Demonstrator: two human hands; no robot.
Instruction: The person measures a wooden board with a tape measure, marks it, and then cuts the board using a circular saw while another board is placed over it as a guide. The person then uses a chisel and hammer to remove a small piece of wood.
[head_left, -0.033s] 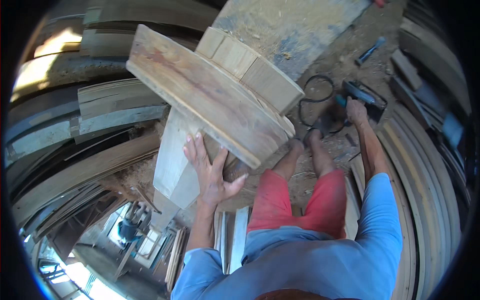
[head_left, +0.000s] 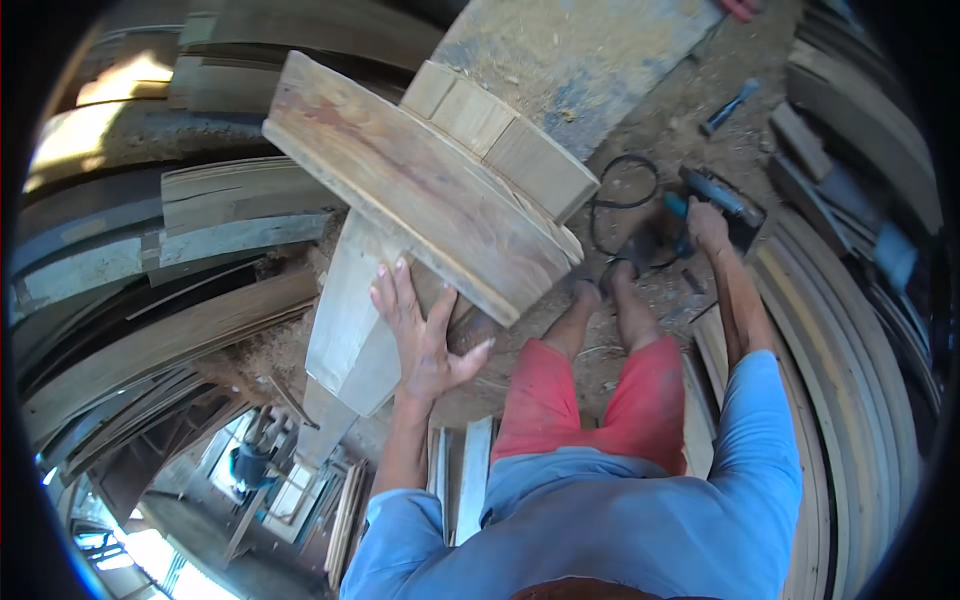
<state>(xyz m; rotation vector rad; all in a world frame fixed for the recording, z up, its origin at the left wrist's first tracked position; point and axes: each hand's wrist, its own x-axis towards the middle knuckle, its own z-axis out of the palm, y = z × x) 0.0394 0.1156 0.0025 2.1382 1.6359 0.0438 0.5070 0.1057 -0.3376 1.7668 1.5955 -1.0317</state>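
Observation:
My left hand (head_left: 418, 345) lies with its fingers spread on a pale board (head_left: 360, 300), the fingertips by the lower edge of a thick plank (head_left: 410, 190). That plank rests tilted across the stack, with brown grain on its face. Behind it lie several shorter light wood blocks (head_left: 480, 120) side by side. Low on the right, my right hand (head_left: 708, 228) is closed round the teal handle of a power tool (head_left: 722, 196), which looks like a circular saw with a dark base plate. It is held down near the ground, and its underside is hidden.
A black cord (head_left: 648, 165) loops beside my feet. A dark blue hand tool (head_left: 730, 108) lies on the dirt floor beyond the saw. A sawdust-covered sheet (head_left: 570, 60) stretches away ahead. Stacked boards line the left (head_left: 230, 200) and right (head_left: 830, 370). Another person (head_left: 250, 465) is far off at lower left.
The view has shifted slightly. My right hand and the saw are a little lower and turned slightly. My left hand stays on the board.

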